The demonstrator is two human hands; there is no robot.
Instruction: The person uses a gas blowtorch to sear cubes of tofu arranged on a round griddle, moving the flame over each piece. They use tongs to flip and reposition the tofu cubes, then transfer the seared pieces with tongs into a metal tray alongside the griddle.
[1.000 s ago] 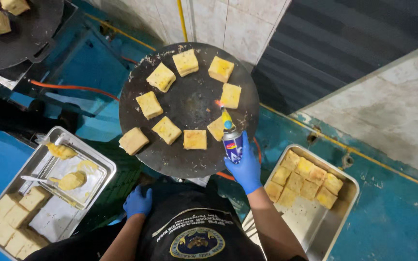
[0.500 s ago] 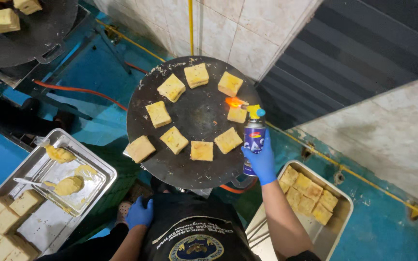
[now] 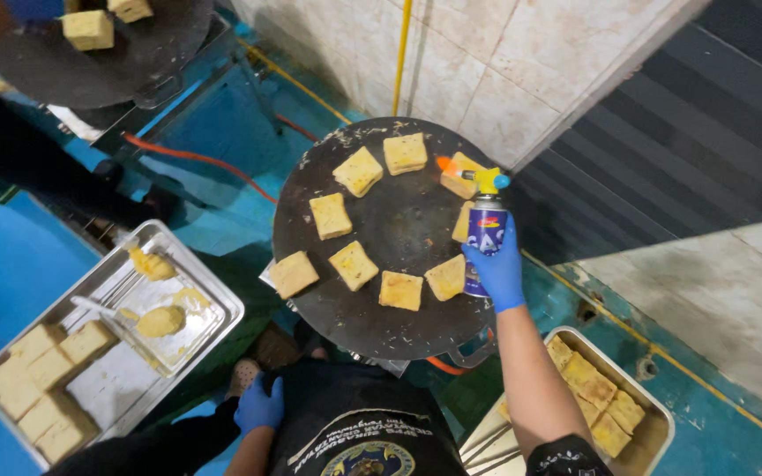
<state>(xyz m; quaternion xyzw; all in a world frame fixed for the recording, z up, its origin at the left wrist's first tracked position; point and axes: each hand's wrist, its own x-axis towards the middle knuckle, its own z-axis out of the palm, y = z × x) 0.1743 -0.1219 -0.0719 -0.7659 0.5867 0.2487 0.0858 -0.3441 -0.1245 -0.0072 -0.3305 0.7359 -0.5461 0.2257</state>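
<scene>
Right hand, blue-gloved, fingers wrapping a blue torch can, its yellow nozzle pointing at a bread square on the round griddle. Left hand, gloved, hanging by the apron, fingers curling loosely, holding nothing. Left tray carrying yellow spread and cut squares. Right tray holding more squares. A second griddle sitting upper left. Floor showing blue; wall showing pale tile.

A cooking stall or commercial kitchen: round black griddles (bread squares toasting), steel trays, tiled wall.
</scene>
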